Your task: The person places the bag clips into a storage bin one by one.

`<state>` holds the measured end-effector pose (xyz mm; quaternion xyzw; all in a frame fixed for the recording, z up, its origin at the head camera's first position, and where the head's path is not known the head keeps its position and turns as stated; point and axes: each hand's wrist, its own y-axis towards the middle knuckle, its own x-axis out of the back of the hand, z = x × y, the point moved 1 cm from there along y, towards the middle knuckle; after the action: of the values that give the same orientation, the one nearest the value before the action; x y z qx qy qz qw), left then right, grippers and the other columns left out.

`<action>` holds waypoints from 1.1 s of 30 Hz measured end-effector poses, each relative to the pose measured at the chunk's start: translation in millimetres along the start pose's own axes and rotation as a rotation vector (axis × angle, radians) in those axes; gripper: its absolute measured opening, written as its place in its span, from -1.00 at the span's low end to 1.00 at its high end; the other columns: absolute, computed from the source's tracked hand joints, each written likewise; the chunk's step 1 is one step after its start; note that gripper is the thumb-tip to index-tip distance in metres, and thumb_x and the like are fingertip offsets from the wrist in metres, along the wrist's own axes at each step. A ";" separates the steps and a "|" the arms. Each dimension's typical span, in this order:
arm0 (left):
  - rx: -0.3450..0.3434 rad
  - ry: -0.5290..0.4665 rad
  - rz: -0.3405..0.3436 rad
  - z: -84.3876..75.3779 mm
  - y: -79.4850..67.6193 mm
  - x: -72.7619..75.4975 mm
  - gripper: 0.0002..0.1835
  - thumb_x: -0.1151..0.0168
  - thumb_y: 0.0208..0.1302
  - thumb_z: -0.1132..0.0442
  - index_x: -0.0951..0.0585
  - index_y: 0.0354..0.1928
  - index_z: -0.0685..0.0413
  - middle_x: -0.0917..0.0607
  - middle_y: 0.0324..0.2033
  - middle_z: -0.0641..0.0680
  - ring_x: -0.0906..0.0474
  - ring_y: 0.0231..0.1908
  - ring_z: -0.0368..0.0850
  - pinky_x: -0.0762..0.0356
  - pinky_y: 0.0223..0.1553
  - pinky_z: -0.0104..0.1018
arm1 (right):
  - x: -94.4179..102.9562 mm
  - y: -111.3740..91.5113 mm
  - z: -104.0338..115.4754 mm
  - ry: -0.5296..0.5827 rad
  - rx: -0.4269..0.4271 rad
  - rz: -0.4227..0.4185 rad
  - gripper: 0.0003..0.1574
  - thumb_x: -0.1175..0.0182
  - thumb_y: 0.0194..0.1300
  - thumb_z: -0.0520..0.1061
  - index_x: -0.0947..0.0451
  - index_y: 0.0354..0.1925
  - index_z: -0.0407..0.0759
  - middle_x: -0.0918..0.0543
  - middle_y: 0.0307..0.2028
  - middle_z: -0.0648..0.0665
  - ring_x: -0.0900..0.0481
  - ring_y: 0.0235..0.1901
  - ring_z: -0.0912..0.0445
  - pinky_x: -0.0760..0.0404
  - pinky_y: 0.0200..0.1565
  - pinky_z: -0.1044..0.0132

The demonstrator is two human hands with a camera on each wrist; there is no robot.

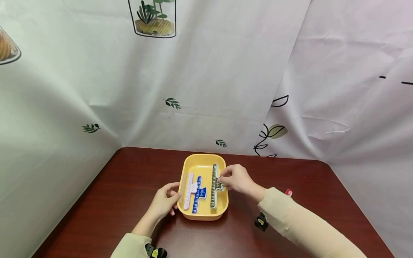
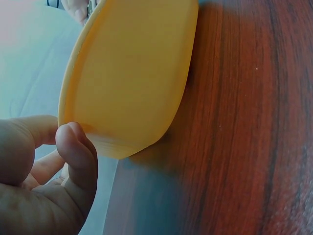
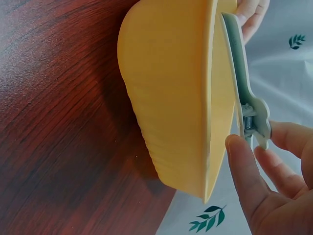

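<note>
A yellow plastic tray (image 1: 205, 217) stands on the table, with a pale pink clip (image 1: 188, 195) and a blue clip (image 1: 196, 197) lying inside at its left. My left hand (image 1: 164, 200) pinches the tray's left rim; in the left wrist view the thumb and a finger meet at the tray edge (image 2: 71, 78). Over the tray's right side, my right hand (image 1: 238, 179) holds a dark green long clip (image 1: 213, 190) by its handle. The right wrist view shows that clip's pale green side and spring (image 3: 248, 122), partly above the rim, between thumb and fingers.
On the dark red wooden table (image 1: 142, 168), a small red item with white marks (image 1: 288, 192) lies behind the right sleeve (image 1: 290, 215), partly hidden. White printed cloth (image 1: 206, 89) hangs close around the table's back and sides.
</note>
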<state>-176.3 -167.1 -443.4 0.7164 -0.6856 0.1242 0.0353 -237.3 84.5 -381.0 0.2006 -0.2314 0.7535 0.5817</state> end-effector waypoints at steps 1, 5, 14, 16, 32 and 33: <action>0.001 0.001 -0.001 0.2 0.1 -0.1 -0.53 -0.18 0.23 0.38 -0.43 0.20 0.25 -0.55 -0.51 0.17 -0.38 -0.69 -0.15 -0.38 -0.81 -0.38 | -0.6 0.2 0.3 -0.003 0.003 0.002 -0.81 -0.37 0.09 -0.20 -0.63 -0.30 -0.25 -0.64 -0.43 -0.11 -0.61 -0.53 0.12 -0.71 -0.40 0.16; 0.005 0.008 -0.005 1.5 0.9 -0.5 -0.53 -0.19 0.23 0.37 -0.43 0.20 0.24 -0.55 -0.51 0.17 -0.38 -0.69 -0.15 -0.38 -0.82 -0.37 | -2.5 0.4 1.8 -0.029 0.015 0.006 -0.82 -0.37 0.09 -0.19 -0.62 -0.32 -0.24 -0.64 -0.45 -0.09 -0.60 -0.53 0.11 -0.70 -0.42 0.18; 0.007 0.012 -0.005 1.3 1.7 -0.4 -0.53 -0.19 0.23 0.37 -0.43 0.20 0.23 -0.55 -0.51 0.17 -0.38 -0.70 -0.14 -0.38 -0.82 -0.37 | -6.0 1.6 4.2 -0.111 0.050 0.013 -0.83 -0.37 0.09 -0.16 -0.61 -0.35 -0.22 -0.62 -0.47 -0.07 -0.54 -0.57 0.12 -0.59 -0.54 0.35; 0.005 0.012 -0.002 0.4 1.8 -0.2 -0.53 -0.19 0.23 0.37 -0.42 0.20 0.24 -0.55 -0.51 0.18 -0.39 -0.70 -0.15 -0.39 -0.81 -0.38 | -6.5 2.5 5.0 -0.125 0.052 0.016 -0.83 -0.36 0.10 -0.15 -0.61 -0.35 -0.22 -0.61 -0.47 -0.07 -0.52 -0.58 0.13 -0.58 -0.55 0.35; 0.009 0.009 0.001 -1.3 1.8 -0.5 -0.54 -0.16 0.23 0.41 -0.43 0.20 0.24 -0.54 -0.51 0.18 -0.39 -0.69 -0.16 -0.38 -0.81 -0.40 | -14.5 7.9 8.1 -0.209 0.062 0.063 -0.83 -0.35 0.11 -0.15 -0.59 -0.38 -0.23 -0.60 -0.46 -0.09 -0.49 -0.57 0.14 -0.56 -0.55 0.37; 0.008 0.010 0.001 -1.3 1.7 -0.2 -0.54 -0.16 0.23 0.41 -0.43 0.20 0.24 -0.54 -0.52 0.18 -0.39 -0.69 -0.16 -0.38 -0.81 -0.40 | -15.1 8.0 8.5 -0.217 0.071 0.063 -0.83 -0.36 0.10 -0.15 -0.59 -0.38 -0.23 -0.60 -0.45 -0.09 -0.49 -0.57 0.15 -0.55 -0.55 0.38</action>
<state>-178.1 -166.7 -442.4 0.7158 -0.6851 0.1304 0.0357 -241.1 65.9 -383.7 0.2940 -0.2722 0.7530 0.5220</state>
